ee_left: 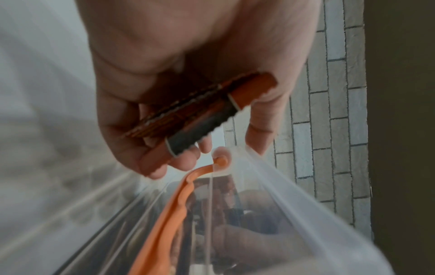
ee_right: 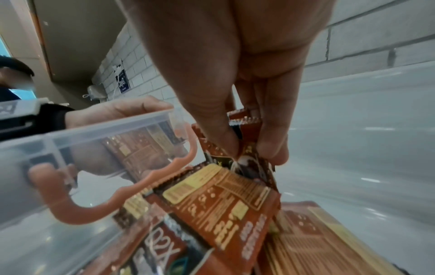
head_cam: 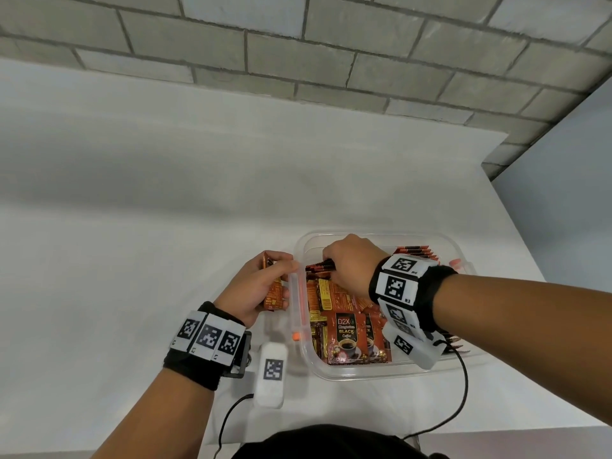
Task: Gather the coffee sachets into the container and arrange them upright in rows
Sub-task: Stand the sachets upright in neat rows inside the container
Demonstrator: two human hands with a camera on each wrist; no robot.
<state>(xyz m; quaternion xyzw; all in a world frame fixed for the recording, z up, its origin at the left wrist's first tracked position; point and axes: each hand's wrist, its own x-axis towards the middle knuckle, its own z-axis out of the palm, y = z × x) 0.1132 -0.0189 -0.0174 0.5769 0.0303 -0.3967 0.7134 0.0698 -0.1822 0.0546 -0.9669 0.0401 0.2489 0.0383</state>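
A clear plastic container (head_cam: 390, 372) with an orange latch (head_cam: 301, 293) sits on the white table and holds several red-orange coffee sachets (head_cam: 346, 336), most lying flat. A row stands upright at the far right (head_cam: 415, 252). My left hand (head_cam: 261, 286) grips a stack of sachets (ee_left: 200, 109) just outside the container's left wall. My right hand (head_cam: 347, 263) reaches into the far left corner and pinches a few upright sachets (ee_right: 247, 152) between thumb and fingers.
The white table (head_cam: 132, 210) stretches far to the left and back, against a grey brick wall (head_cam: 298, 54). A white tagged sensor block (head_cam: 272, 372) with a black cable lies near the container's front left corner. The table's right edge runs close beyond the container.
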